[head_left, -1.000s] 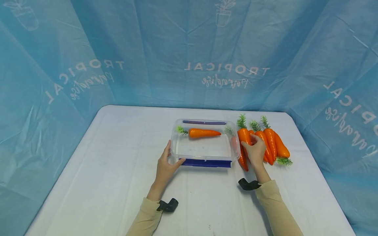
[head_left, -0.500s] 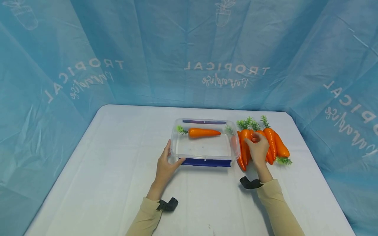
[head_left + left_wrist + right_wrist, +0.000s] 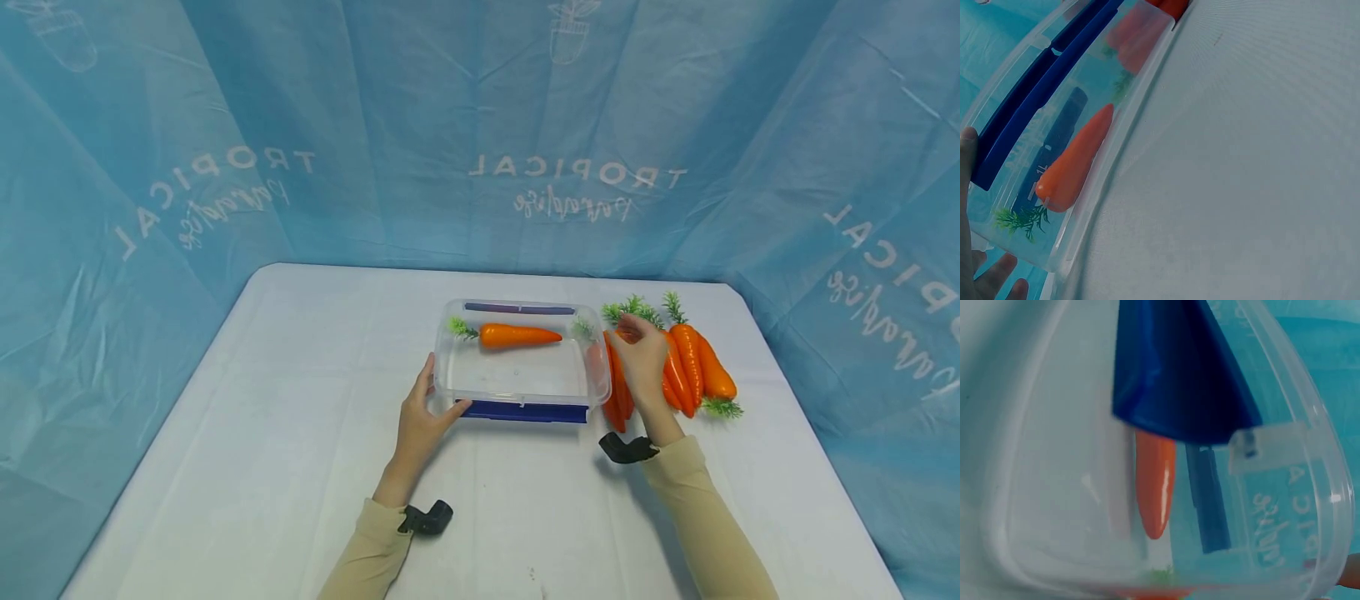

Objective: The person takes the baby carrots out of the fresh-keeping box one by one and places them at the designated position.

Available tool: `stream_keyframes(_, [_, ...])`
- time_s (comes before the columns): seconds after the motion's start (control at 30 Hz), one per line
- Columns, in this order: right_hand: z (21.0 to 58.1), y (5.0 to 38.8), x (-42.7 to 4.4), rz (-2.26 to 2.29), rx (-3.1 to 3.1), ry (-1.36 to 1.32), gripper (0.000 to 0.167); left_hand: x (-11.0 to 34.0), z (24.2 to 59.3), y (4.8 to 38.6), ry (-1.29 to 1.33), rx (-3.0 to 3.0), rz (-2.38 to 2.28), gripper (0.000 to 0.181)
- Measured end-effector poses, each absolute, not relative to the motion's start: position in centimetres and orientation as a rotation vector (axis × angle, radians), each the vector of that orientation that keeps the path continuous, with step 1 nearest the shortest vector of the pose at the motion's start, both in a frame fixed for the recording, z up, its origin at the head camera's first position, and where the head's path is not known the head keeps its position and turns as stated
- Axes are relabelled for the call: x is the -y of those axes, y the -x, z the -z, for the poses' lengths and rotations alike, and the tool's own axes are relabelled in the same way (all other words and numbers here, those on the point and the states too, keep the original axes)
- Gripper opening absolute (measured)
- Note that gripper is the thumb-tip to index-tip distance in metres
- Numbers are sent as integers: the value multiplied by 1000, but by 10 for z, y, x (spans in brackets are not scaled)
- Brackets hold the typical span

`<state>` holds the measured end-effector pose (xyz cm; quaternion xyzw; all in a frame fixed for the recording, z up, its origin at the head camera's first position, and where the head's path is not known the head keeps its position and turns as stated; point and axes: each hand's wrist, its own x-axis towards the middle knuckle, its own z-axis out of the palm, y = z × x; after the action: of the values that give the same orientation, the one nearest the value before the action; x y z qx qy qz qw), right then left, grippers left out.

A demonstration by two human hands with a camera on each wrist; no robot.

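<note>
A clear plastic container (image 3: 517, 383) with blue latches stands mid-table. One orange carrot (image 3: 517, 336) with green leaves lies inside it. My left hand (image 3: 423, 425) touches the container's near left corner, its thumb on the front by the blue latch and its fingers spread along the left side. My right hand (image 3: 643, 354) is bent over the tops of the carrots (image 3: 613, 392) just right of the container. Its thumb and fingertips lie near one carrot's leafy end; whether they grip it is hidden. In the right wrist view only a fingertip (image 3: 1350, 572) shows at the edge.
More carrots (image 3: 693, 367) lie side by side to the right of my right hand, one with its leaves toward me. The white table (image 3: 315, 417) extends around the container. A blue printed curtain (image 3: 450, 125) hangs along the back and sides.
My right hand has shifted slightly right, then left and away over the carrots. The carrots nearest the container have moved, one leafy top now closer to its neighbour. My left hand stays put.
</note>
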<state>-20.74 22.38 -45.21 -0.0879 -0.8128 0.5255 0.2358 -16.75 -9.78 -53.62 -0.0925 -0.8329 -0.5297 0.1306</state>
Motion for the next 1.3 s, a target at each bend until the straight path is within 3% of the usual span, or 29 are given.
stream_keyframes(0.97, [454, 252, -163, -1410, 2636, -172, 30, 97, 537, 168, 264, 2423, 1525, 92])
stream_keyframes(1.3, [464, 261, -165, -1306, 2899, -262, 39, 98, 539, 169, 262, 2421, 1526, 93])
